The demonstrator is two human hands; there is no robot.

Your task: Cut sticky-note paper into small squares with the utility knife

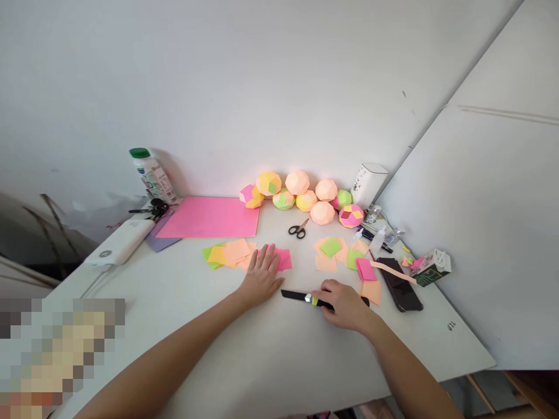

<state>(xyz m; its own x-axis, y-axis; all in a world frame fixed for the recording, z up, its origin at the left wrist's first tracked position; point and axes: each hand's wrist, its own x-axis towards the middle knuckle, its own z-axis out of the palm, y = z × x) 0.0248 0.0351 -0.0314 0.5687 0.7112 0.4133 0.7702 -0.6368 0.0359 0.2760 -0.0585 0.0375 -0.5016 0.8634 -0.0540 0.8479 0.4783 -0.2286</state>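
Observation:
My left hand (262, 272) lies flat with fingers spread over a pink paper piece (283, 260), covering part of it. Just left of it, overlapping orange paper pieces (236, 252) rest on yellow and green ones. A black utility knife (296, 295) with a green part is under my right hand (340, 302), whose fingers close around its handle; the blade end points left toward my left hand. Beyond my right hand lie a green paper piece (331, 247) on orange ones and a folded-looking pink piece (365, 269).
Several faceted paper balls (322, 213) line the wall beside a pink sheet (209, 216). Scissors (299, 228) lie in front of them. A phone (399, 285) and small carton (433, 267) sit right; a bottle (154, 176) and white device (122, 241) stand left.

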